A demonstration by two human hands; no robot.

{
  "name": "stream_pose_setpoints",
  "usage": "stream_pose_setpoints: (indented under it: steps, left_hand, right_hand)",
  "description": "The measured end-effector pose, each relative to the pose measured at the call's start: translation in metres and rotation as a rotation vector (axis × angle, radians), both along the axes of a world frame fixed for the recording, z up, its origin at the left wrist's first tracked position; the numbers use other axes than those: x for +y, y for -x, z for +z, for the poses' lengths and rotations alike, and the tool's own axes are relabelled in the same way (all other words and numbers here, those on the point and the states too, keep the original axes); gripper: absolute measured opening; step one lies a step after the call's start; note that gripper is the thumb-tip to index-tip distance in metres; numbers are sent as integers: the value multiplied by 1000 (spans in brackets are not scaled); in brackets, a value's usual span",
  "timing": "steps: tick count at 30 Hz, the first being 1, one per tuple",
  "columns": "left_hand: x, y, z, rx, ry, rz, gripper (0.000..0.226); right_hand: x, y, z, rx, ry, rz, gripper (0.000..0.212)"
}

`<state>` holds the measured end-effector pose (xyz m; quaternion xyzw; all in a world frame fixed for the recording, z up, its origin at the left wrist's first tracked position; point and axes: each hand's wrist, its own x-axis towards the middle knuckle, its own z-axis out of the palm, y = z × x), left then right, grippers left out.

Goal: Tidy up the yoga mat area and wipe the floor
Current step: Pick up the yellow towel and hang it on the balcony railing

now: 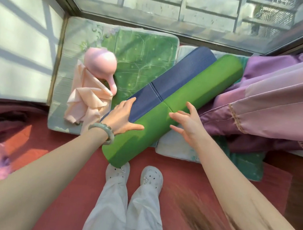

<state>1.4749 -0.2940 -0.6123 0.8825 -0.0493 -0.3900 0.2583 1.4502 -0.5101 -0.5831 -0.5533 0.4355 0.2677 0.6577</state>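
A person's left hand (125, 117) lies flat on a folded green-and-blue yoga mat (200, 82), fingers straight and spread over the blue half, thumb on the green. The right hand (188, 124) is spread and relaxed at the mat's green edge, gripping nothing; whether its fingertips touch cannot be told. The mat runs diagonally from lower centre to upper right across floral cushions (145, 55) under a window. A pink cloth (86, 101) lies at centre left, and purple curtains (274, 105) bunch at right.
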Motion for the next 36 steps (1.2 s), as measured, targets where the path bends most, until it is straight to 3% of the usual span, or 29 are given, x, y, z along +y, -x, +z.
stream_pose_setpoints:
  steps: [5,12,18,24,29,36]
  left_hand:
    - [6,-34,129,-64,284,201,106]
    - [21,-35,336,-218,507,365,105]
    - [23,-18,509,-388,638,294,96]
    - [21,-3,633,-519,729,203,99]
    - [16,-2,704,-556,809,-4,111]
    - [-13,-13,770,-499,965,-295,113]
  right_hand:
    - [-3,-22,125,-237,62,240,87]
    - [-11,-26,334,-533,202,433,87]
    - [-11,-12,501,-746,208,438,91]
    - [-15,14,626,-932,264,434,93]
    - [-28,40,696,-1027,370,408,95]
    - [-49,98,762,-1092,595,198,100]
